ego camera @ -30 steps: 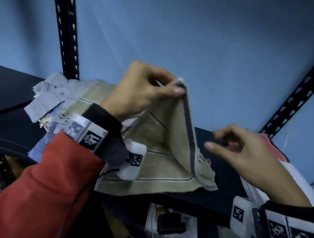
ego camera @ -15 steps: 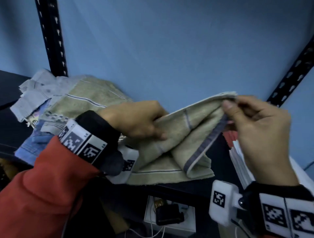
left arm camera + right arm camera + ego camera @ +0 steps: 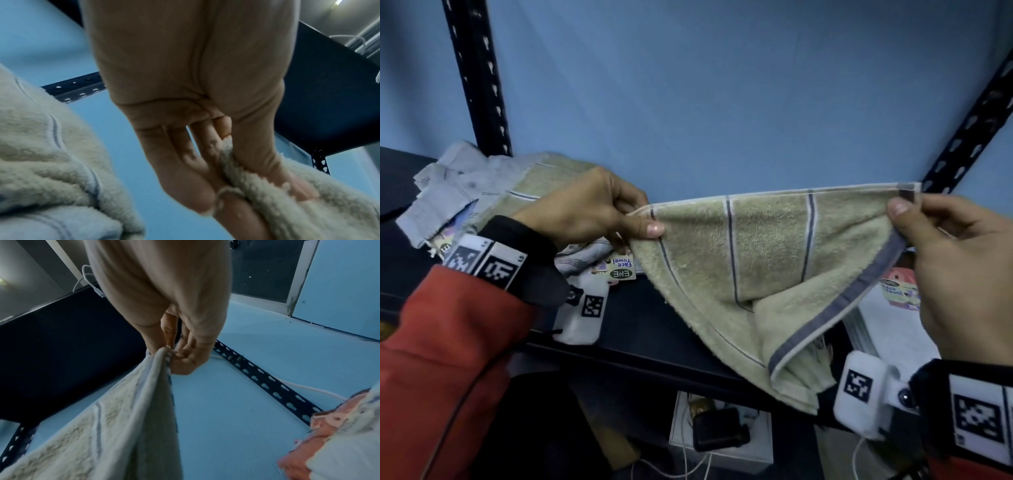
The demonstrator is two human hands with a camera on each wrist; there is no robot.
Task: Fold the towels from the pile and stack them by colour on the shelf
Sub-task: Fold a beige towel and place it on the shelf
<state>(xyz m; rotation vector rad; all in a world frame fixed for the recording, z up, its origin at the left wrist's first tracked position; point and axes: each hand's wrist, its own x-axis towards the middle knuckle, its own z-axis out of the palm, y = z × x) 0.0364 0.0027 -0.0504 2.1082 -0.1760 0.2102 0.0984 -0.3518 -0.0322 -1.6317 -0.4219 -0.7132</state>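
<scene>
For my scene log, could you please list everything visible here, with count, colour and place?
beige towel: 1, beige with grey stripes, stretched in the air between both hands
towel pile: 1, grey, beige and blue, shelf left
folded towels: 1 stack, white with a pink tag, shelf right
shelf: 1, black, under the towels
uprights: 2, black, perforated, against the blue wall
left hand: pinches the towel's left corner
right hand: pinches the right corner
</scene>
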